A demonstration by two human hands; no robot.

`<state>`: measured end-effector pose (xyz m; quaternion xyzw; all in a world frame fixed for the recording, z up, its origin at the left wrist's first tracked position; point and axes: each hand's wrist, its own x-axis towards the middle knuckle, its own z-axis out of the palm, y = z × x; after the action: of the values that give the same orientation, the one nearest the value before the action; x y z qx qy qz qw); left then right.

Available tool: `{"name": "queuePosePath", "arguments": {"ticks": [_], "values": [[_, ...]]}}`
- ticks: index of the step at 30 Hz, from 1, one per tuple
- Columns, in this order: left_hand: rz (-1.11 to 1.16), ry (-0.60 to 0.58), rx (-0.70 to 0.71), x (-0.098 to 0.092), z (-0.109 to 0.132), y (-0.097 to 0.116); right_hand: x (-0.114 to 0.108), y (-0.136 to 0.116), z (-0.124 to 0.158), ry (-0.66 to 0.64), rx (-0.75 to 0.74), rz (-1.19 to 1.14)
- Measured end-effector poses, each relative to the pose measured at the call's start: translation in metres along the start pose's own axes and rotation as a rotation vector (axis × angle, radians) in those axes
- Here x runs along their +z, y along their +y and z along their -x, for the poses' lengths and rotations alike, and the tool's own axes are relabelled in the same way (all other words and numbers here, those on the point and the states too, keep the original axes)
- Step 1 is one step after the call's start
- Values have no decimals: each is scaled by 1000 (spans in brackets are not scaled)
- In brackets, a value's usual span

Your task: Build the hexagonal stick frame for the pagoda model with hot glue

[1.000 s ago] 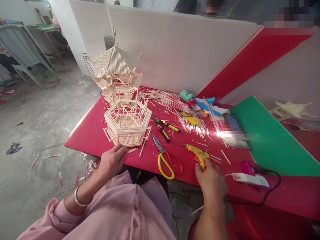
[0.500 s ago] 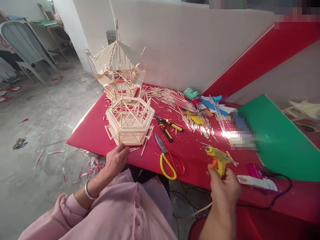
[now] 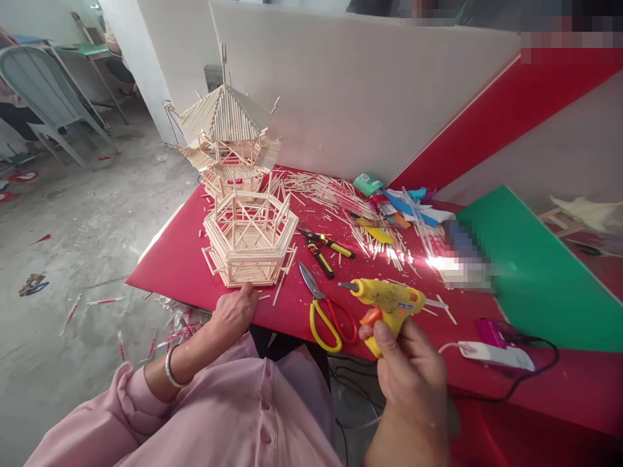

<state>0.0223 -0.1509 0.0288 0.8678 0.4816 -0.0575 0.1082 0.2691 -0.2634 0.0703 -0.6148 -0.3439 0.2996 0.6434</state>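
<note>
A yellow hot glue gun [image 3: 387,301] with an orange trigger is gripped in my right hand [image 3: 413,370], its nozzle pointing left over the scissors. My left hand [image 3: 236,310] is closed at the near edge of a hexagonal wooden-stick frame [image 3: 250,243]; whatever its fingers pinch is hidden. Short loose sticks [image 3: 278,288] lie just right of that hand. Behind the frame stands a taller stick pavilion [image 3: 224,123] with a pointed roof. Scissors [image 3: 325,318] with one yellow and one red handle lie between my hands. Black-and-yellow pliers [image 3: 324,250] lie beyond them.
Many loose sticks [image 3: 321,191] are spread over the red table [image 3: 170,259]. A green can-like container [image 3: 367,183] lies among wrappers at the back. A green board [image 3: 516,279] and a white power strip [image 3: 496,355] are at right. Cables hang below the table edge.
My right hand has brought the glue gun leftward, closer to the scissors. My left hand has shifted slightly right along the frame's near edge and stays closed.
</note>
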Motion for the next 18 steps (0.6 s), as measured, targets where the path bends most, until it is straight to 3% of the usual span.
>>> {"name": "queuePosePath", "arguments": {"ticks": [3, 5, 8, 10, 13, 16, 18], "values": [[137, 55, 55, -5, 9, -3, 12, -6, 7, 9, -54, 22], [361, 115, 120, -18, 19, -9, 20, -12, 12, 25, -40, 57], [799, 95, 181, -59, 34, -24, 29, -19, 14, 40, -27, 93], [915, 184, 171, -98, 36, -34, 32, -19, 12, -5, -53, 120], [758, 330, 231, -162, 23, -41, 31, -13, 8, -85, -71, 179], [490, 211, 326, -211, -5, -37, 26, -7, 8, -90, -70, 214], [388, 106, 315, -230, -24, -32, 24, -7, 11, -66, -60, 219]]}}
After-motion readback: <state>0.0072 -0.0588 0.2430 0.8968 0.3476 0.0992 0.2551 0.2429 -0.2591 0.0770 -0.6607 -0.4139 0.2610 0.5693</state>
